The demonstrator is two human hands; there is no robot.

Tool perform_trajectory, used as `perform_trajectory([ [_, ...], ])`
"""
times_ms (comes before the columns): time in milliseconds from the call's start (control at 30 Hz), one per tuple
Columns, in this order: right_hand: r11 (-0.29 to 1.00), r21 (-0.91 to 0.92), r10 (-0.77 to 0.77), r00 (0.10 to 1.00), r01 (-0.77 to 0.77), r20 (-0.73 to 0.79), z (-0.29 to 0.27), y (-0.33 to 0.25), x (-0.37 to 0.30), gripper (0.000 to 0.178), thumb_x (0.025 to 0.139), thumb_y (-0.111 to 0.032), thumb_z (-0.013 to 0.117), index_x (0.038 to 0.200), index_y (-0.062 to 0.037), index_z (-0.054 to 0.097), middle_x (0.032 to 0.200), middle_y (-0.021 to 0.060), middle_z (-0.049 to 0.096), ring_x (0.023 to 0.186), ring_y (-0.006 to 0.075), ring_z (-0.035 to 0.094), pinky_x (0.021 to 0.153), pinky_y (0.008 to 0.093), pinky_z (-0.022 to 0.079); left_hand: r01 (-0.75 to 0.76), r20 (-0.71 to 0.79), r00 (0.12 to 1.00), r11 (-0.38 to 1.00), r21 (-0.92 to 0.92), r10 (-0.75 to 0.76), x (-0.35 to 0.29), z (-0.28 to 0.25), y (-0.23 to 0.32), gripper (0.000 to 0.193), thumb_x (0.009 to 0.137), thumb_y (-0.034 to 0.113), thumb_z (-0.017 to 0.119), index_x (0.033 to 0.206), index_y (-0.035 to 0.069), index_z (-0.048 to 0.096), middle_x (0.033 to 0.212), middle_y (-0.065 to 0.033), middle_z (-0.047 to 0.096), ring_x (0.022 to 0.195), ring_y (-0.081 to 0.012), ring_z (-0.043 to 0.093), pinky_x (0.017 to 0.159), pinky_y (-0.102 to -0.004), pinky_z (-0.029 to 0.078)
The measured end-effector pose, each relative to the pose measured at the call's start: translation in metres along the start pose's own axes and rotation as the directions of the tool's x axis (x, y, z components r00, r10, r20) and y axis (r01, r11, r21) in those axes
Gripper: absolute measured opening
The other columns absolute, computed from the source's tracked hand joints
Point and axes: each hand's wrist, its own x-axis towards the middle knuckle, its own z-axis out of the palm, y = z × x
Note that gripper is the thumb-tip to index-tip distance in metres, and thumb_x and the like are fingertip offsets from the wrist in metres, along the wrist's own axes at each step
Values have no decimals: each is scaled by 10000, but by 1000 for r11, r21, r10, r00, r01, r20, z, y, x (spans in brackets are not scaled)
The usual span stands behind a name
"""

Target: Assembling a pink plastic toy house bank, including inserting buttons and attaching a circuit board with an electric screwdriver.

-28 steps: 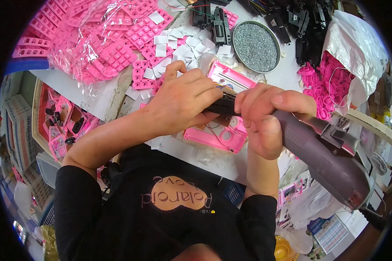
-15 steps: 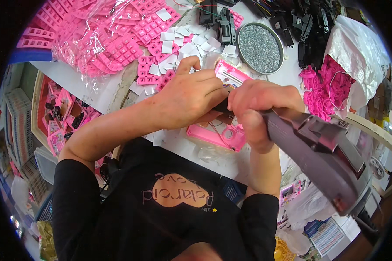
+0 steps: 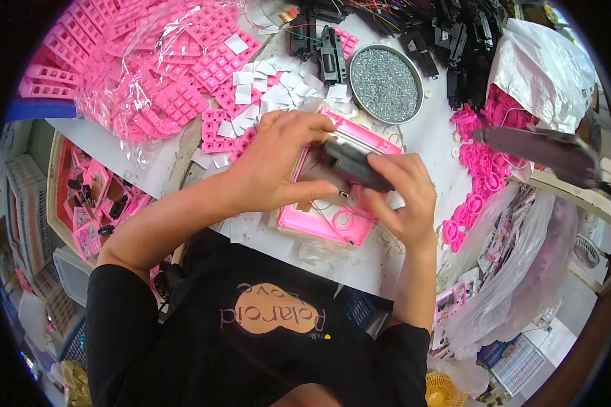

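Observation:
A pink plastic casing with thin wires and a round ring lies in front of me on the white table. Above it is a dark, elongated plastic part, slightly blurred and tilted. My left hand is curled round its left end, with some fingers hidden behind it. My right hand grips its right end between thumb and fingers. To the right, apart from both hands, a dark power screwdriver hangs in the air, blurred.
A round metal tin of small screws stands beyond the casing. Pink keypads and white paper squares heap at left. Black plastic parts pile at the back right, near a white bag spilling pink pieces.
My right hand has let go of the power screwdriver, which has swung away to the right, and now grips the dark part. The left hand has shifted slightly left and opened wider.

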Motion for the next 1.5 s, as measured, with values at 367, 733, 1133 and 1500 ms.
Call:
perform_trajectory([
  [367, 717, -518, 521, 852, -467, -47, -13, 18, 42, 346, 944, -349, 671, 1058, -23, 694, 574, 142, 596, 538, 297, 595, 566, 415, 489, 8, 69, 997, 937, 349, -34, 1, 13, 18, 617, 800, 297, 775, 1335, 55, 586, 1109, -59, 615, 1038, -257, 552, 944, -443, 359],
  [733, 929, -340, 155, 988, -149, -11, 14, 7, 10, 396, 711, -25, 778, 1087, -41, 654, 1092, 98, 667, 995, 320, 601, 872, 399, 498, -22, 113, 993, 859, 511, -41, 10, 10, 31, 561, 791, 282, 767, 1284, 53, 633, 1082, -73, 598, 1018, -251, 552, 915, -422, 358],
  [1133, 966, 140, 220, 975, -219, 13, -7, 56, -4, 355, 794, -45, 732, 1144, -32, 674, 1209, 139, 621, 1168, 291, 565, 1052, 386, 414, -236, 404, 912, 718, 655, -70, 172, 47, -54, 125, 831, 262, 691, 840, 142, 728, 861, -50, 694, 904, -268, 655, 837, -480, 405],
  [1500, 200, 977, -509, 860, 78, 36, -67, 10, 110, 819, 918, -316, 683, 1541, 1, 256, 1223, 253, 605, 1219, 426, 565, 1009, 555, 493, -316, 471, 880, 654, 688, -70, 189, 60, -58, 189, 838, 254, 608, 809, 157, 767, 829, -38, 733, 893, -259, 676, 853, -452, 389],
])
